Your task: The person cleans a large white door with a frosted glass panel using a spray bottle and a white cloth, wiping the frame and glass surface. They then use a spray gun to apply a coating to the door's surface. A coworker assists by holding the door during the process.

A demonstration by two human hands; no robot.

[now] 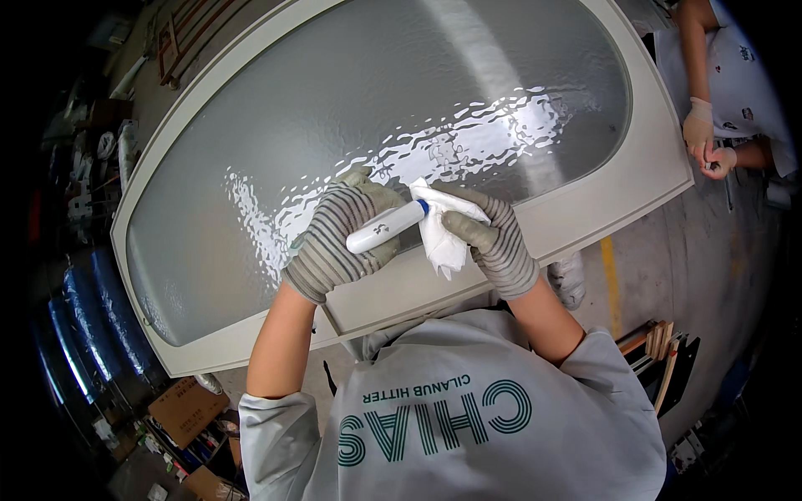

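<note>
Both of my hands wear grey striped work gloves with coated fingers. My left hand (341, 238) is closed around a slim white bottle (383, 230) with a blue tip, tilted up to the right. A crumpled white tissue (443, 240) is pinched in my right hand (499, 238), its upper part touching the bottle's blue end. Both hands are over the near edge of a large panel, with a cream frame (418, 294) around rippled, frosted glass (334, 100). Bright reflections streak the glass just beyond my hands.
At the right, beyond the panel's corner, another person's gloved hands (708, 150) meet around something small. Blue film-wrapped rolls (83, 313) stand at the left, above a cardboard box (188, 411). Wooden strips (664, 346) lean at the lower right, near a yellow floor line (611, 280).
</note>
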